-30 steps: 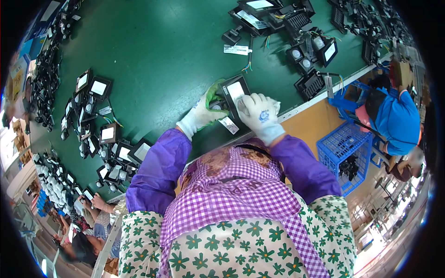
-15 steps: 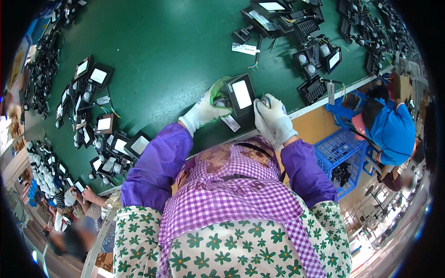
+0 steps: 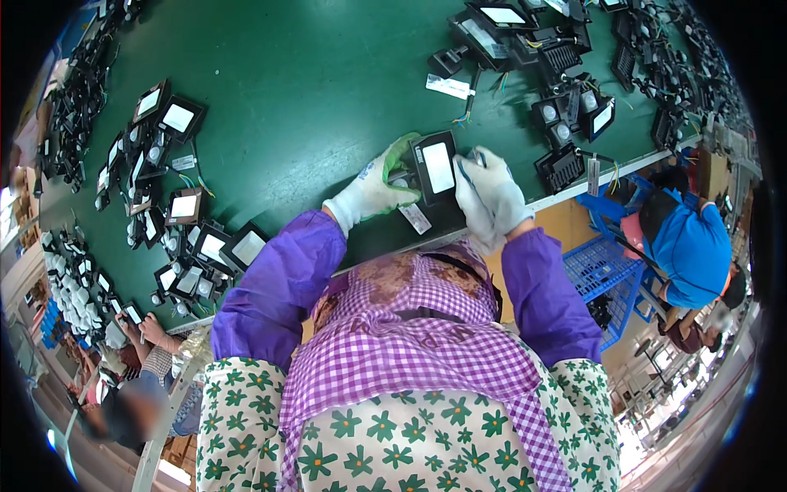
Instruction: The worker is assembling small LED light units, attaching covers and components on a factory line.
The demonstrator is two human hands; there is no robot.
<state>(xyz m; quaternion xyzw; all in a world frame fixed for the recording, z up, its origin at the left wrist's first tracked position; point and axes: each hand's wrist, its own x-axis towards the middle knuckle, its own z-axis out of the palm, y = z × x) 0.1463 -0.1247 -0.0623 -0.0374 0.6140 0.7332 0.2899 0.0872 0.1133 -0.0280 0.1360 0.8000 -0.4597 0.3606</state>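
A black floodlight (image 3: 438, 167) with a white panel is upright near the table's front edge, its face toward me. My left hand (image 3: 384, 187), in a white glove with green on the palm side, grips its left side. A white label (image 3: 416, 219) hangs below that grip. At the lamp's right edge is my right hand (image 3: 493, 195), white-gloved, its fingers pinched together against or close to the frame. What lies between those fingertips is too small to make out.
Heaped floodlights (image 3: 180, 205) lie on the green table (image 3: 311, 74) to the left, and more (image 3: 566, 107) to the right. Beyond the table's right edge stand a blue crate (image 3: 607, 271) and a person in blue (image 3: 693, 238). Another person's hands (image 3: 152, 330) work at lower left.
The view has shifted slightly. Both my hands and the floodlight appear a little further right, and the right hand's fingers have moved along the lamp's right edge.
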